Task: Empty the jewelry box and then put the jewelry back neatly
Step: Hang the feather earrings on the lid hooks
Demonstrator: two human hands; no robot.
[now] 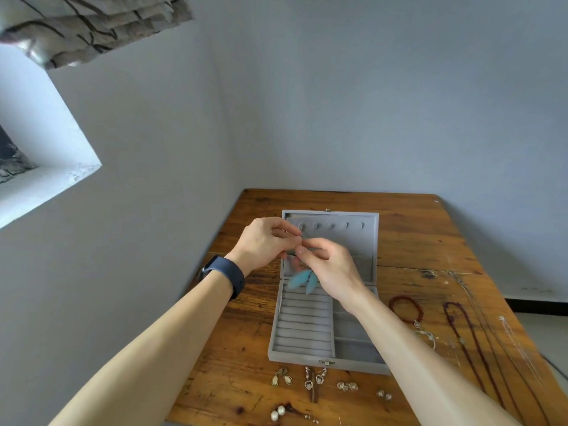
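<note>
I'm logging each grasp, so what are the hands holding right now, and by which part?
Both hands, left and right, pinch the top hook end of the blue feather earrings; the feathers hang free over the open box.

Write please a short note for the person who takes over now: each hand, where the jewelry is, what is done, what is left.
Left hand and right hand: both pinch the hooks of the turquoise feather earrings, held above the open grey jewelry box.
Box: the ring slots and compartments in view are empty.
On the wooden table: earring pairs in front of the box; red bead bracelet and dark bead necklace on the right, with thin chains.
Done: the box looks emptied.
Left: place the feather earrings, then return everything neatly.
</note>
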